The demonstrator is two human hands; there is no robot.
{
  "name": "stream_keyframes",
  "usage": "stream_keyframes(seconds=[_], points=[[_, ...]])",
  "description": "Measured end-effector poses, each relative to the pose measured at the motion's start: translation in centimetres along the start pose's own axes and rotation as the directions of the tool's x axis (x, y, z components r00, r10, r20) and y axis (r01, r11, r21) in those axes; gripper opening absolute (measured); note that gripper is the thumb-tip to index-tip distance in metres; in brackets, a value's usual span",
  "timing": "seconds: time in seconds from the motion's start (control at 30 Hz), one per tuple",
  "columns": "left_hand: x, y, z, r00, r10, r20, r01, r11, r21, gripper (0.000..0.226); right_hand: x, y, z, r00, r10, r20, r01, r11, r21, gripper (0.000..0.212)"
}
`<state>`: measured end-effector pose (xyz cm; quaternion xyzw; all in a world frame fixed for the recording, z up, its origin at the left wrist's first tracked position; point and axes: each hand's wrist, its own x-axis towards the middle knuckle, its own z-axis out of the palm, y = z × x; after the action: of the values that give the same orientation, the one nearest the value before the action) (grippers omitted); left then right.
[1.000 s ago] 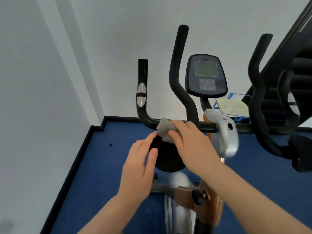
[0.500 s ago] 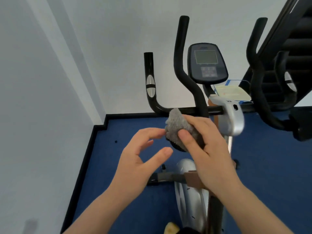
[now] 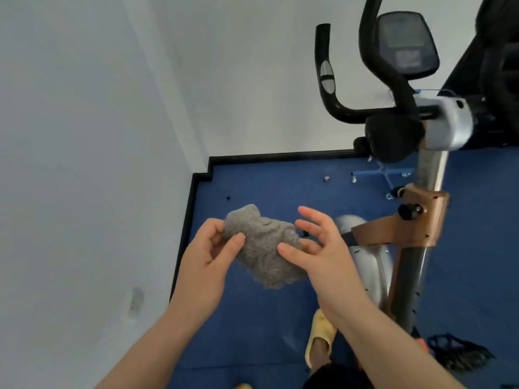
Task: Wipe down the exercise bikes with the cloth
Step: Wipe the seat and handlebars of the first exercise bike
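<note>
While both hands are meeting in front of the person, the head view is showing the following:

Cloth: the grey fluffy cloth (image 3: 264, 248) is hanging bunched in the air between the hands, its long axis running from upper left to lower right, the rounded upper end pointing up toward the left and the ragged lower edge drooping down.

Left hand: the left hand (image 3: 206, 265) is pinching the cloth's upper left end between thumb and curled fingers.

Right hand: the right hand (image 3: 323, 256) is lying against the cloth's right side, thumb touching the fabric, the other fingers spread and nearly straight, not closing round it.

Exercise bike: the exercise bike (image 3: 427, 175) is standing to the right of the hands, well apart from the cloth, its black handlebar (image 3: 334, 99) curving upward and its console (image 3: 404, 46) blurred above.

Floor: the blue floor (image 3: 280, 181) is lying beneath the hands, a yellow slipper (image 3: 320, 335) showing below the right wrist.

Containers: none are showing in this view.
</note>
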<state>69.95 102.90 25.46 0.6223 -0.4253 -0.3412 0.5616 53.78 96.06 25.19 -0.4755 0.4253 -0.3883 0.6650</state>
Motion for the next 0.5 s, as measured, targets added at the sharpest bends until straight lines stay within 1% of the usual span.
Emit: stream_keyframes(seconds=[0.07,0.13,0.2,0.27,0.33,0.4,0.43,0.47,0.5], points=[[-1.2,-0.5,-1.5,1.0,0.002,-0.002,-0.002,0.999,0.033,0.006,-1.4,1.1,0.7,1.0,0.009,-0.028,-0.008,0.999,0.036,0.068],[-2.4,-0.9,-2.7,1.0,0.005,0.012,-0.006,0.998,0.068,0.009,-2.8,2.0,1.3,1.0,0.012,0.0,-0.012,1.0,0.008,0.067],[-3.5,-1.2,-3.8,0.999,-0.006,0.046,0.002,0.996,0.092,0.013,-4.1,2.6,1.8,0.999,-0.005,0.034,0.009,0.992,-0.123,0.06],[-4.1,-1.2,-4.7,0.994,-0.024,0.109,0.011,0.993,0.122,0.014,-5.2,3.3,2.1,0.999,-0.024,0.034,0.033,0.956,-0.29,0.055],[-4.2,-1.1,-5.6,0.982,-0.033,0.184,0.005,0.988,0.153,0.011,-6.1,4.0,2.3,0.999,-0.026,0.037,0.04,0.897,-0.441,0.045],[-4.2,-0.8,-6.1,0.962,-0.041,0.27,-0.006,0.985,0.17,0.013,-6.6,4.6,2.4,0.997,-0.047,0.065,0.076,0.803,-0.591,0.027],[-4.2,-0.7,-6.3,0.947,-0.048,0.316,-0.007,0.985,0.172,0.013,-6.7,4.8,2.6,0.995,-0.064,0.081,0.101,0.769,-0.631,0.022],[-4.2,-0.6,-6.4,0.932,-0.058,0.358,-0.003,0.986,0.167,0.013,-6.7,4.8,2.8,0.992,-0.077,0.098,0.121,0.766,-0.631,0.024],[-4.1,-0.5,-6.5,0.918,-0.071,0.391,0.008,0.987,0.16,0.014,-6.5,4.9,3.0,0.991,-0.068,0.113,0.123,0.791,-0.599,0.031]])
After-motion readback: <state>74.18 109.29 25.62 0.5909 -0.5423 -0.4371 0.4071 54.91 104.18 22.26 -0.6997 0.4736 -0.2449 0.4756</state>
